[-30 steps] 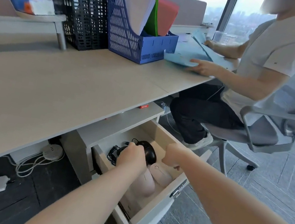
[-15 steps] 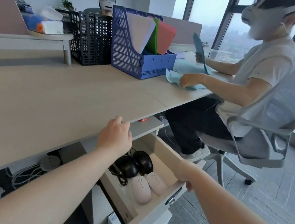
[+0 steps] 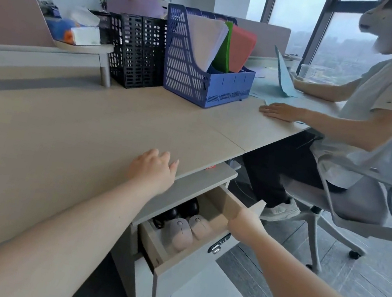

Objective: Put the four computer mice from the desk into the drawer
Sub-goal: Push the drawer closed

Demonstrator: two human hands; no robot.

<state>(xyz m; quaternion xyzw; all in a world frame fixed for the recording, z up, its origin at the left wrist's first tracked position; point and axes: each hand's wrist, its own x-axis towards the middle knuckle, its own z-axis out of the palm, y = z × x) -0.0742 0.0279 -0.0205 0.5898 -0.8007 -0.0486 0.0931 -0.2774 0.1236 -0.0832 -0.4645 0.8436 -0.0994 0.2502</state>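
Your left hand (image 3: 153, 168) lies palm down on the front edge of the bench (image 3: 60, 140), fingers spread loosely, its grip slack and holding nothing. Your right hand (image 3: 244, 226) is at the top front corner of the drawer (image 3: 222, 201); its fingers curl over the drawer's front panel, though they are hidden behind the hand, so you cannot tell how firmly that grip closes. The drawer stands partly open under the bench. Inside it are all four mice: two pale pink mice (image 3: 180, 232) side by side toward the front, touching or nearly so, and two black mice (image 3: 190, 206) just behind them, partly hidden under the cabinet top. A keyed lock (image 3: 218, 245) sits on the drawer front below your right wrist. Farther back on the bench stand a blue file holder (image 3: 188, 79) with white, green and red folders and, just to its left, a black mesh basket (image 3: 136, 51). At the right, another person (image 3: 381, 102) sits in a grey office chair (image 3: 368, 205), one hand flat on the bench.
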